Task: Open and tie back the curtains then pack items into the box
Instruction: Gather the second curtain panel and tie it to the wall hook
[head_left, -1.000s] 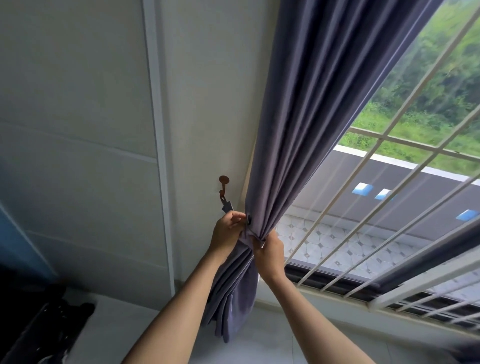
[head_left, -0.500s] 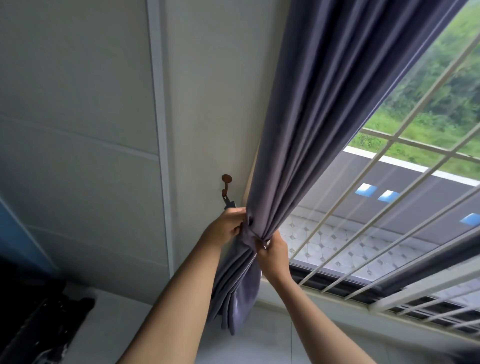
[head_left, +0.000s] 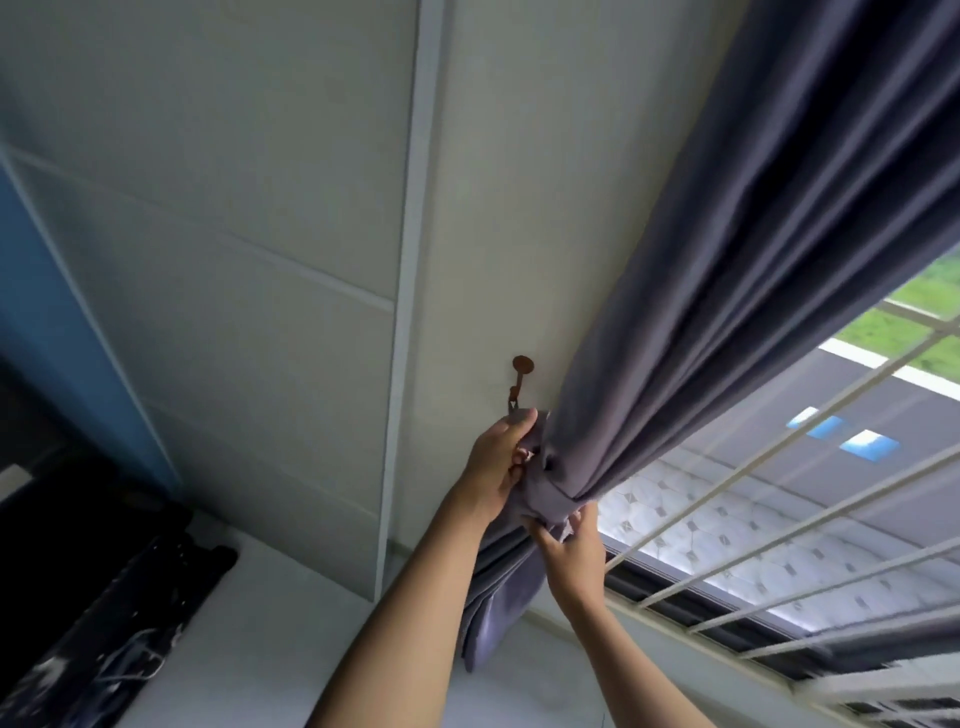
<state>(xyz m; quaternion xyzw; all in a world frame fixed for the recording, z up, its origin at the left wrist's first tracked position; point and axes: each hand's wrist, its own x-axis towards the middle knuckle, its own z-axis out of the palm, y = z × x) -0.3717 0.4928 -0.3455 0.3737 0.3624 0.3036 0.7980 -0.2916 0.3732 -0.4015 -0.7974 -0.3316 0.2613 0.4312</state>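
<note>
The curtain was drawn clear of the barred window and bunched at the left edge of the opening, against the wall. A fabric tie-back was wrapped around the bunch just below the wall hook. The left hand pinched the tie's upper end just under the hook; the right hand gripped the band from below. Judged: opening done, fastening in hand, not confirmed secure. No box or items were in view; packing remained outstanding.

A home room: grey curtain beside a barred window.
</note>
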